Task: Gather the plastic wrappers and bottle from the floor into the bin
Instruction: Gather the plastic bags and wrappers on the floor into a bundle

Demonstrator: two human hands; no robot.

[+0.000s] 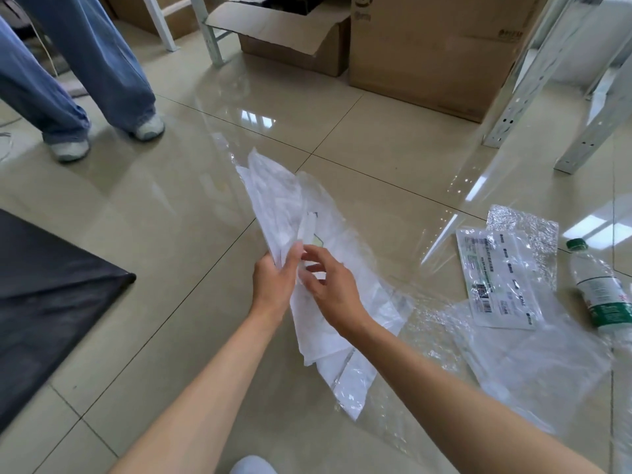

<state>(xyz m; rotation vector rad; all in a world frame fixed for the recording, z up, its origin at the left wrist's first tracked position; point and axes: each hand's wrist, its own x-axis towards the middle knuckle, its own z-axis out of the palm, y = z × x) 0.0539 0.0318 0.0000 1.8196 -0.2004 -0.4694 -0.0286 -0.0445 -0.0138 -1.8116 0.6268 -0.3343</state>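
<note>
Plastic wrappers, a translucent white bundle [290, 213], are held above the tiled floor [164, 213] in the single head view. Left hand [273, 282] is clamped on the bundle's lower middle. Right hand [328, 282] has its fingers spread apart, touching the sheets without closing on them.

Judged step: consolidating the bundle. Done well, the right hand would press the loose trailing ends toward the left-hand hold so nothing slips.

Remaining on the floor, to the right: one printed label pouch [499, 278], one bubble-wrap piece [526, 230] beneath it, and clear film [533, 364] whose sheet count cannot be told. One bottle [602, 289], green cap, lies just beside them.

No bin can be identified; two cardboard boxes [290, 32] stand well apart. A second person's two legs [85, 63] stand left.
</note>
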